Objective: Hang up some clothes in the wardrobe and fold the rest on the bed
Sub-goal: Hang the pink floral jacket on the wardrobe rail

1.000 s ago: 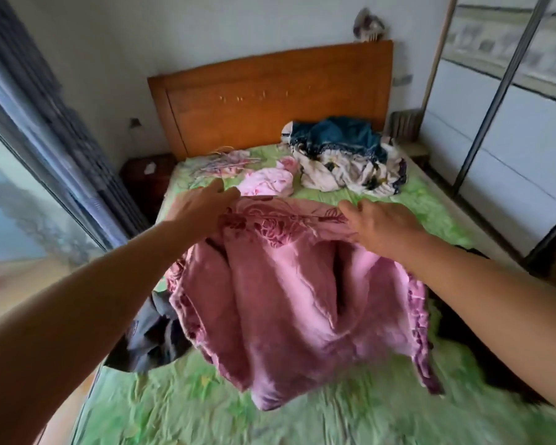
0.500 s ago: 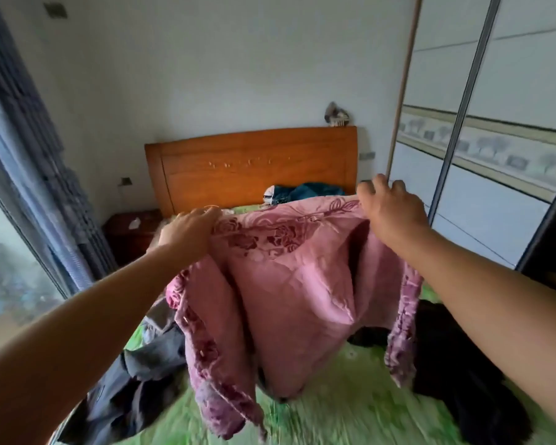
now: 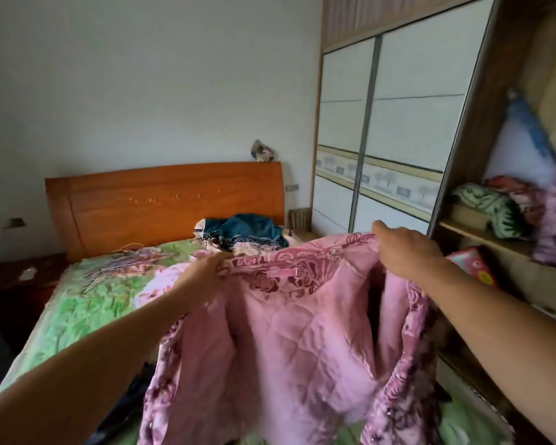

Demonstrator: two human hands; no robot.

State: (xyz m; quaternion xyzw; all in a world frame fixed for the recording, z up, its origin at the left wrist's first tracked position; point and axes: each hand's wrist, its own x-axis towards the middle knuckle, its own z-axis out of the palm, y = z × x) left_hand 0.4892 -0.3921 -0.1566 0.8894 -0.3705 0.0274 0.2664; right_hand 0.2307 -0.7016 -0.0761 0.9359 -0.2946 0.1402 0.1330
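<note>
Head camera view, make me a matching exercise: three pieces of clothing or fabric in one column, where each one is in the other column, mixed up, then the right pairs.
Column one:
1. pink jacket
2. teal garment
3. green striped bundle

Column two:
A. lying on the wardrobe shelf
B. held up in the air, gripped at the top by the left hand and the right hand
C. piled on the bed, close to the headboard

Pairs: 1-B, 2-C, 3-A
</note>
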